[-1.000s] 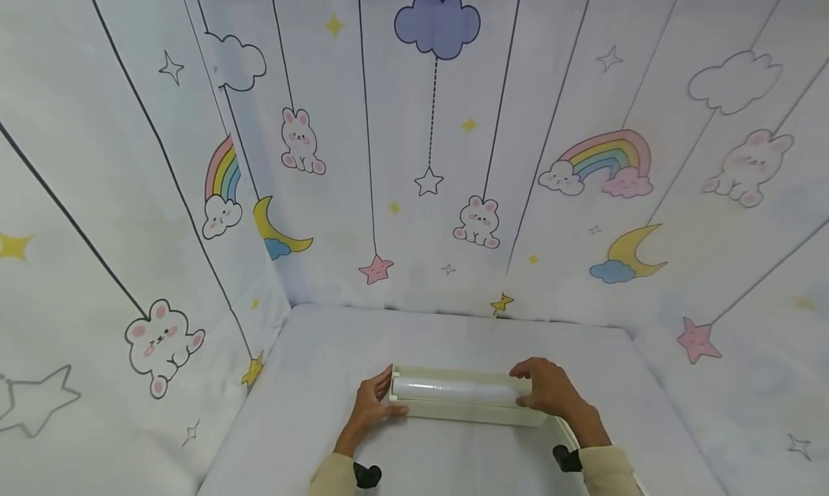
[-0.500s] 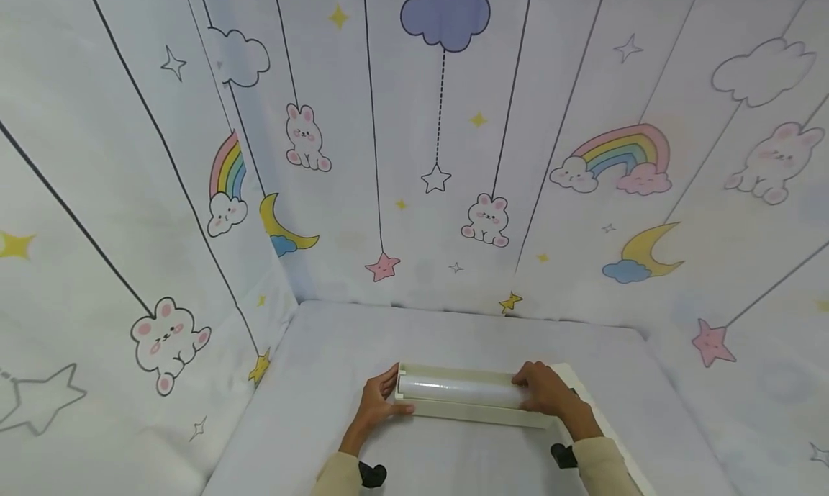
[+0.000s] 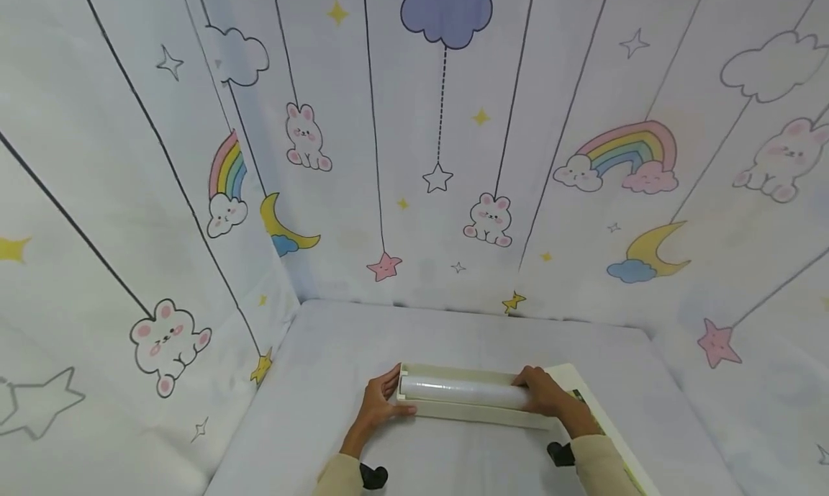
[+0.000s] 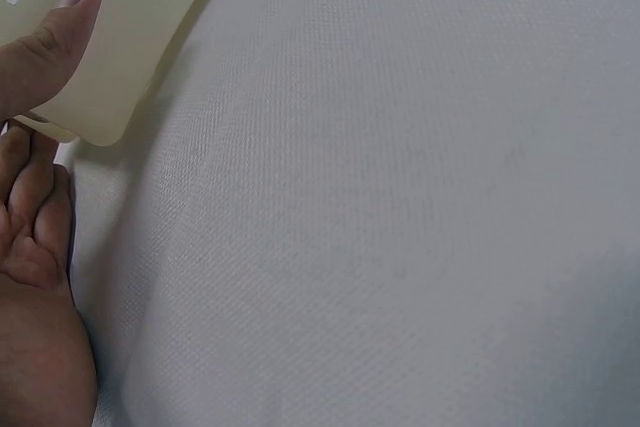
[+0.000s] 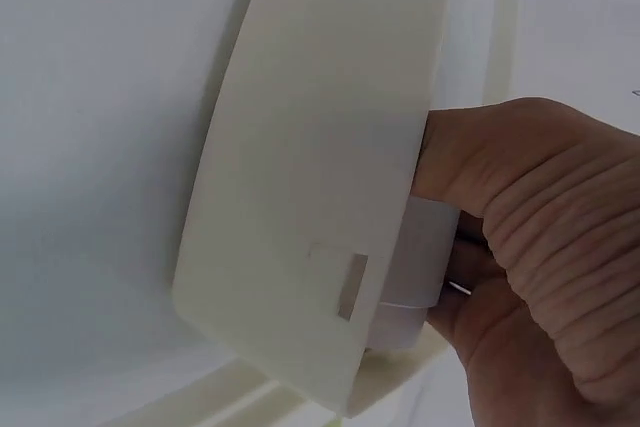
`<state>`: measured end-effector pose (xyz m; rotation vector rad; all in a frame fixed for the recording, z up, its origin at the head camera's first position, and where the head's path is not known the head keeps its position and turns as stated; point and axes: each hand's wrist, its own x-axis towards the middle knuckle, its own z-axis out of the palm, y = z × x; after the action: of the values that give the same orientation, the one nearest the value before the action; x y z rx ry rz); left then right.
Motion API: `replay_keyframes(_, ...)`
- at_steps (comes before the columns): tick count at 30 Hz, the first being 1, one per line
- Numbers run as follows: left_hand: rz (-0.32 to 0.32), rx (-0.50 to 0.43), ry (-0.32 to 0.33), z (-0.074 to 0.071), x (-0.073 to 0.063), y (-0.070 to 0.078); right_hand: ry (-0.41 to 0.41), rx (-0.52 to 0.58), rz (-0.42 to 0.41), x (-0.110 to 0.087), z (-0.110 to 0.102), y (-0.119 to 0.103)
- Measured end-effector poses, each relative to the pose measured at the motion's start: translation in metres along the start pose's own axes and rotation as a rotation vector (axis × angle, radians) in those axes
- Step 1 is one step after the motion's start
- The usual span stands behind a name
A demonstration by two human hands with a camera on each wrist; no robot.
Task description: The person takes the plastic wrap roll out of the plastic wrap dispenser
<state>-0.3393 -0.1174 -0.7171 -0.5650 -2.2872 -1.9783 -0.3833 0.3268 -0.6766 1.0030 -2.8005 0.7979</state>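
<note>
A long cream plastic box (image 3: 482, 412) lies open-topped on the white surface in the head view, with a shiny roll of clear film (image 3: 453, 389) inside it. My left hand (image 3: 378, 404) grips the box's left end; in the left wrist view the thumb (image 4: 60, 42) presses its outer wall and the other fingers pass behind. At the opposite end, my right hand (image 3: 547, 394) reaches over the rim and holds the roll. The right wrist view shows that hand (image 5: 540, 207) around the roll's end (image 5: 415, 257), beside the slotted box wall (image 5: 300, 147). Some fingertips are hidden.
A long pale strip-like panel (image 3: 615, 438) with green and dark marks lies slanted under the right forearm. White cloth (image 3: 363, 337) covers the tabletop. Printed fabric walls (image 3: 421, 230) with rabbits, stars and clouds stand behind and at both sides.
My right hand has come down from above the box's right end and taken hold of the roll. More of the pale panel shows beside it. The left hand keeps its grip.
</note>
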Motion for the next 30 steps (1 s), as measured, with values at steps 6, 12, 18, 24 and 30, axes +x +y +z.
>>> replay_keyframes(6, -0.090, -0.020, 0.004, 0.005, 0.001, 0.006, -0.089, -0.027, 0.153, -0.005, 0.017, 0.033)
replay_keyframes(12, -0.098, -0.011, 0.009, 0.004, 0.003, 0.011, -0.035, 0.058, 0.117, -0.004, -0.007, -0.005)
replay_keyframes(18, -0.058, -0.002, -0.002, 0.002, 0.005, 0.009, 0.026, 0.100, 0.088, -0.007, -0.019, -0.020)
replay_keyframes(24, -0.063, -0.026, -0.005, 0.002, 0.004, 0.008, 0.044, 0.089, 0.132, -0.009, -0.020, -0.020)
replay_keyframes(30, -0.043, -0.052, -0.006, 0.000, -0.002, 0.005, -0.006, 0.133, 0.312, 0.001, -0.043, -0.067)
